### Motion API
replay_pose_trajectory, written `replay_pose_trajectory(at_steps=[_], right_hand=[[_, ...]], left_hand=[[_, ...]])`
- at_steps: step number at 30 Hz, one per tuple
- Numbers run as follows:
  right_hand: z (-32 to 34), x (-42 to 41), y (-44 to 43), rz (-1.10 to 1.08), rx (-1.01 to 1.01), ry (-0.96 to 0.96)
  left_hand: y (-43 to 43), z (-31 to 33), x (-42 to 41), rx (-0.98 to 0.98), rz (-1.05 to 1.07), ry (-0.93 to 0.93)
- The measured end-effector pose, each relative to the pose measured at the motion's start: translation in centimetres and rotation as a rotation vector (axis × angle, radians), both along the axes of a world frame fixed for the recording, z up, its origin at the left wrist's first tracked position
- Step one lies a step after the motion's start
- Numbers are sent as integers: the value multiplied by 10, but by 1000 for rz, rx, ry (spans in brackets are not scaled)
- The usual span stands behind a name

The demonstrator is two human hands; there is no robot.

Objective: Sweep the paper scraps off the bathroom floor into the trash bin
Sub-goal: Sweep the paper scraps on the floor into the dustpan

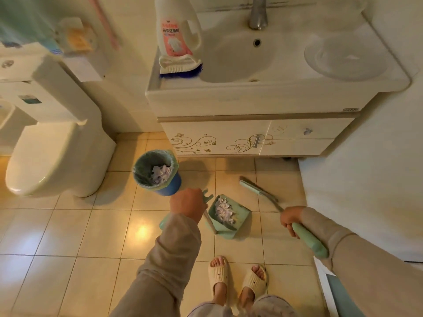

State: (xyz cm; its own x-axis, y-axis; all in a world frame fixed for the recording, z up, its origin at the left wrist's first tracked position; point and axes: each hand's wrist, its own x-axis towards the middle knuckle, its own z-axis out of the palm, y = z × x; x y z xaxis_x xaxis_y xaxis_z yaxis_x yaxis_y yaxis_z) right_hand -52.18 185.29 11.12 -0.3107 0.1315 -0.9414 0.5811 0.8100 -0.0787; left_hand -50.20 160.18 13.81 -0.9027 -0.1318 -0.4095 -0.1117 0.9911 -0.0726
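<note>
**Scraps heading for the bin**

Dustpan (229, 213) in our left hand (188, 205), brush (274, 202) in our right hand (291, 219): we are standing in slippers on the tiled bathroom floor (80, 236), carrying a load of paper scraps (223, 211) towards the trash bin (158, 172). Our left fingers are clamped round the dustpan's upright handle; our right fingers are wrapped tight on the brush's green grip, its head hanging just above the tiles beside the pan. The bin, lined with a green bag and already holding a pile of scraps, is standing just beside the pan, between the toilet (52, 161) and the sink cabinet (251, 138). No loose scraps are showing on the visible tiles.

As we judge it, the pan is wanting to stay level until its lip is over the bin's rim, then tipping slowly, with the brush nudging out any clinging pieces.

Writing is showing on the detergent bottle (176, 28) on the sink edge: we are reading Chinese characters, seemingly "白衣还原剂". A small badge on the cabinet's corner is too blurred to read.
</note>
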Motion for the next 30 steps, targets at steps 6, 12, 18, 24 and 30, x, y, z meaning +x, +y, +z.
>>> replay_pose_trajectory(at_steps=[6, 12, 18, 24, 30], right_hand=[[0, 33, 32, -249, -198, -40], [8, 40, 52, -374, -206, -6], [16, 53, 20, -256, -129, -113], [1, 70, -2, -357, -135, -121], [-19, 87, -9, -583, -202, -117]], left_hand=[[-2, -2, -2, 1, -21, 17], [-4, -1, -2, 46, -43, 3], [-6, 1, -2, 67, -35, -59], [-15, -2, 1, 111, -15, -131], [-22, -12, 22, 150, 141, -207]])
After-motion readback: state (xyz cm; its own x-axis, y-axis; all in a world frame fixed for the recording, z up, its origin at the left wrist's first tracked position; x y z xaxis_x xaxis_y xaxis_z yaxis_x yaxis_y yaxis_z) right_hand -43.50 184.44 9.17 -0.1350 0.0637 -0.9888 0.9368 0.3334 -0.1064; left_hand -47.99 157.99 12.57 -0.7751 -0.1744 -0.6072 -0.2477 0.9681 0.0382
